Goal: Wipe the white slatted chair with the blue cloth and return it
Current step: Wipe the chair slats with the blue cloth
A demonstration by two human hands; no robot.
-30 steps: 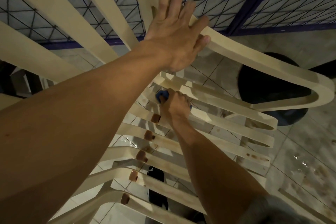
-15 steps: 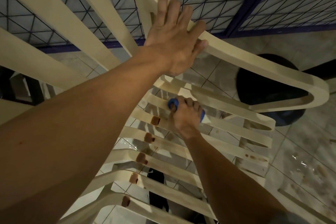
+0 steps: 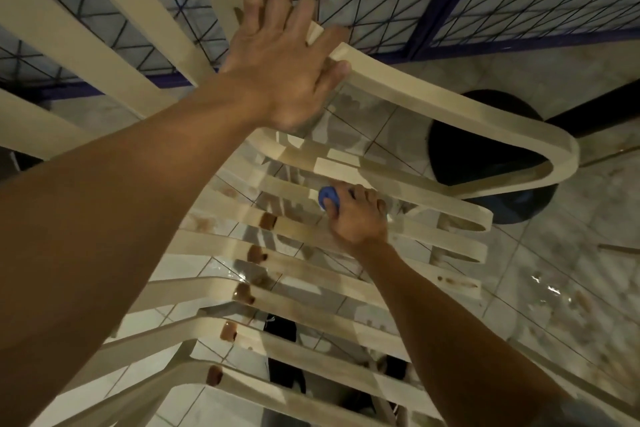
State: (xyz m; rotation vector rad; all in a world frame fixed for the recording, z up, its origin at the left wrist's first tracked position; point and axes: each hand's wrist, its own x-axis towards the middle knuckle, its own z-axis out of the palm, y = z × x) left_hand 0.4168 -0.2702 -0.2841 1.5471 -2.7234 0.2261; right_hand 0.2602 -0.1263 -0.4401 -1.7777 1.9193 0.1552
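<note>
Wiping chair [image 3: 104, 31] slat [image 3: 446, 206] with cloth [image 3: 326, 197] clenched in right hand [image 3: 358, 218] | bracing chair's arm [image 3: 450, 107] with flat left hand [image 3: 280, 62] | best stroking lengthwise, pressing firmly on stains [image 3: 267, 220].

Left hand [image 3: 280, 55] reaches up with fingers straight and spread; right hand [image 3: 356, 215], arm extended, has fingers curled tight.

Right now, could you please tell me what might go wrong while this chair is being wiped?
1. The left hand lies flat against the white slatted chair rather than gripping it, so the chair could slip away.
2. The tiled floor looks wet, so the chair might slide.
3. The right hand holds the blue cloth bunched small, so the brown stains may be missed.
</note>
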